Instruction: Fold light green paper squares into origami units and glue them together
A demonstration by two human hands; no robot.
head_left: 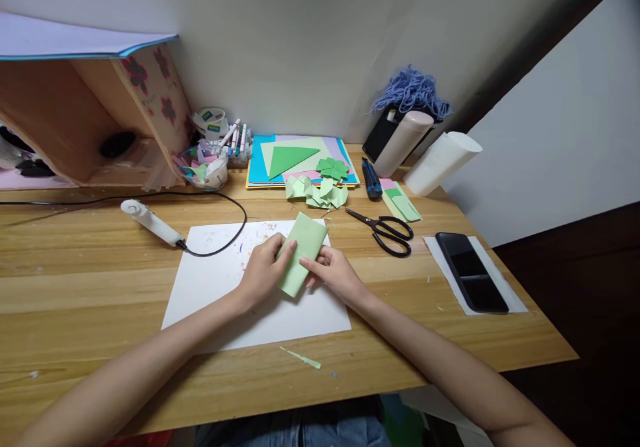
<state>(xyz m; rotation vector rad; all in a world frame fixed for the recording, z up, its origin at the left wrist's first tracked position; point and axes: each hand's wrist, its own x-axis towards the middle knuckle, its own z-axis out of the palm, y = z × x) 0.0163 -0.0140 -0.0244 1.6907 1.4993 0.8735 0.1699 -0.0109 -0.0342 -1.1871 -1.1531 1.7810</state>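
A folded piece of light green paper [306,250] is held between my two hands, tilted above a white sheet [210,300] marked with coloured specks. My left hand [265,266] grips its left edge, thumb on top. On the other side my right hand [334,272] pinches the right edge, with the thumb on the paper's face and the fingers partly behind it. Just beyond the paper lie pale green folded paper pieces [320,194] and a darker green paper clover shape [333,168]. Black-handled scissors [385,229] rest to the right of my hands.
A glue gun [153,223] with a black cord lies left. Behind are a stack of coloured paper [257,160], a tub of scraps [205,170] and an open box [155,107]. Rightward are a blue cutter [371,179], paper rolls [443,164] and a phone [471,272]. A green sliver [301,358] lies in front.
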